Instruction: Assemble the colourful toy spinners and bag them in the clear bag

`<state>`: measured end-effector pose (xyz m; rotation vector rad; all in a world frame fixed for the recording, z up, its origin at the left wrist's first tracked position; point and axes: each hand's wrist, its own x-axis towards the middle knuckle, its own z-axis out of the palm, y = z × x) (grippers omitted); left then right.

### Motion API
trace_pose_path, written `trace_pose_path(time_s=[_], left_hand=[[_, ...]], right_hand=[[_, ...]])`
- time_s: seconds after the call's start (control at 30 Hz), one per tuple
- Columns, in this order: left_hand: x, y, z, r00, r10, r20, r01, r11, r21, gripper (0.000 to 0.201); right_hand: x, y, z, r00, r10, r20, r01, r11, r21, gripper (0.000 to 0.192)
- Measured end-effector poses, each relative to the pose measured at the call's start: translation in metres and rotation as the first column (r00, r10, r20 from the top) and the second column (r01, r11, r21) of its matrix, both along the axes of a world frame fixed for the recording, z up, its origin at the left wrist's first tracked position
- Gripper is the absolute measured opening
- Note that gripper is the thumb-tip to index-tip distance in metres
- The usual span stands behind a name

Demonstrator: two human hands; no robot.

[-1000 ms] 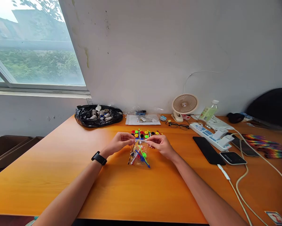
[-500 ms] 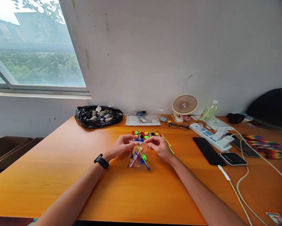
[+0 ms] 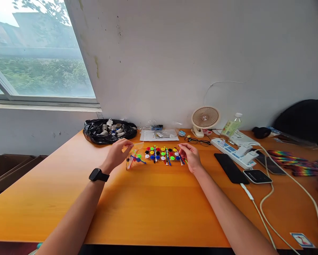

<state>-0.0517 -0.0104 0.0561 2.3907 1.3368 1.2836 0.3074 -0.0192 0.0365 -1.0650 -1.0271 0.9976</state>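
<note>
Clear bag (image 3: pixel 136 160) w/ coloured pcs, just L of frame ctr, pinched in L hand (image 3: pixel 118 153) fingertips; if unsealed (can't tell), a tilt could spill pcs. Disc rows (image 3: pixel 163 153) at ctr could skew if R hand (image 3: pixel 191 156), fingers curled, grip unclear, brushes them.

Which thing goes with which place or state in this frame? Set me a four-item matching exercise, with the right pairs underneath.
Column 1
1. Fan
2. Clear bag
3. Power strip
4. Black plastic bag

Column 2
A. Has white chargers plugged in
B. Open, with grey pieces showing inside
C. Beige, standing next to the bottle
D. Held in the left hand

Right pairs: 1-C, 2-D, 3-A, 4-B
</note>
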Motion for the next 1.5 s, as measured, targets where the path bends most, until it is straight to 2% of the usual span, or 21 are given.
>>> trace_pose_path(time_s=[0.1, 0.17, 0.2, 0.27, 0.33, 0.37, 0.43, 0.53, 0.6, 0.63, 0.7, 0.77, 0.83, 0.97, 1.03, 1.13, 1.33, 1.5], left_hand=[[-0.026, -0.004, 0.012, 0.971, 0.225, -0.079, -0.204, 0.955, 0.214, 0.024], [-0.038, -0.011, 0.01, 0.926, 0.347, -0.15, -0.287, 0.903, 0.319, 0.024], [-0.042, -0.015, 0.005, 0.9, 0.38, -0.212, -0.291, 0.888, 0.355, 0.025], [-0.05, -0.023, -0.011, 0.847, 0.365, -0.387, -0.222, 0.903, 0.368, 0.028], [-0.057, -0.029, -0.029, 0.8, 0.233, -0.553, -0.08, 0.955, 0.286, 0.033], [-0.06, -0.032, -0.036, 0.791, 0.199, -0.578, -0.062, 0.967, 0.248, 0.036], [-0.061, -0.037, -0.045, 0.773, 0.179, -0.609, -0.073, 0.978, 0.195, 0.04], [-0.052, -0.045, -0.042, 0.75, 0.184, -0.635, -0.117, 0.982, 0.146, 0.036], [-0.038, -0.05, -0.034, 0.737, 0.243, -0.631, -0.177, 0.97, 0.167, 0.031], [-0.03, -0.051, -0.03, 0.733, 0.275, -0.622, -0.207, 0.961, 0.182, 0.027], [-0.013, -0.052, -0.024, 0.76, 0.252, -0.599, -0.197, 0.968, 0.156, 0.022], [0.007, -0.049, -0.02, 0.82, 0.155, -0.55, -0.138, 0.988, 0.072, 0.024], [0.027, -0.043, -0.021, 0.864, 0.091, -0.495, -0.107, 0.994, -0.004, 0.026], [0.065, -0.035, -0.034, 0.91, 0.042, -0.412, -0.071, 0.996, -0.056, 0.037], [0.077, -0.034, -0.041, 0.93, 0.033, -0.367, -0.047, 0.999, -0.028, 0.041], [0.082, -0.035, -0.048, 0.941, -0.023, -0.336, 0.023, 1.0, -0.005, 0.042], [0.073, -0.029, -0.047, 0.961, -0.027, -0.275, 0.028, 1.0, 0.0, 0.026], [0.07, -0.026, -0.049, 0.968, -0.036, -0.247, 0.035, 0.999, -0.009, 0.018]], right_hand=[[0.006, 0.003, 0.0, 0.999, -0.038, 0.001, 0.038, 0.999, 0.018, 0.038], [0.007, 0.003, -0.001, 0.998, -0.052, 0.02, 0.051, 0.998, 0.034, 0.04], [0.007, 0.003, -0.002, 0.998, -0.053, 0.034, 0.051, 0.998, 0.041, 0.041], [0.004, 0.003, -0.005, 0.997, -0.042, 0.07, 0.038, 0.998, 0.051, 0.044], [0.001, 0.002, -0.007, 0.994, -0.021, 0.109, 0.015, 0.998, 0.059, 0.044], [-0.001, 0.002, -0.009, 0.992, -0.01, 0.129, 0.002, 0.998, 0.065, 0.043], [-0.006, 0.0, -0.011, 0.986, 0.009, 0.169, -0.023, 0.996, 0.083, 0.039], [-0.013, -0.006, -0.014, 0.963, 0.032, 0.267, -0.067, 0.99, 0.124, 0.029], [-0.019, -0.013, -0.016, 0.875, 0.03, 0.483, -0.136, 0.973, 0.186, 0.022], [-0.022, -0.016, -0.018, 0.792, 0.016, 0.61, -0.187, 0.958, 0.217, 0.018], [-0.029, -0.023, -0.02, 0.604, -0.016, 0.796, -0.3, 0.921, 0.247, 0.015], [-0.037, -0.03, -0.022, 0.503, -0.013, 0.864, -0.379, 0.895, 0.234, 0.014], [-0.044, -0.036, -0.023, 0.447, 0.009, 0.894, -0.428, 0.88, 0.205, 0.013], [-0.056, -0.044, -0.022, 0.327, 0.003, 0.945, -0.517, 0.838, 0.176, 0.015], [-0.06, -0.047, -0.02, 0.281, -0.019, 0.96, -0.548, 0.817, 0.177, 0.02], [-0.065, -0.049, -0.018, 0.249, -0.035, 0.968, -0.553, 0.816, 0.171, 0.026], [-0.067, -0.047, -0.02, 0.208, -0.037, 0.977, -0.511, 0.848, 0.141, 0.027], [-0.068, -0.047, -0.019, 0.184, -0.032, 0.982, -0.521, 0.845, 0.125, 0.029]])
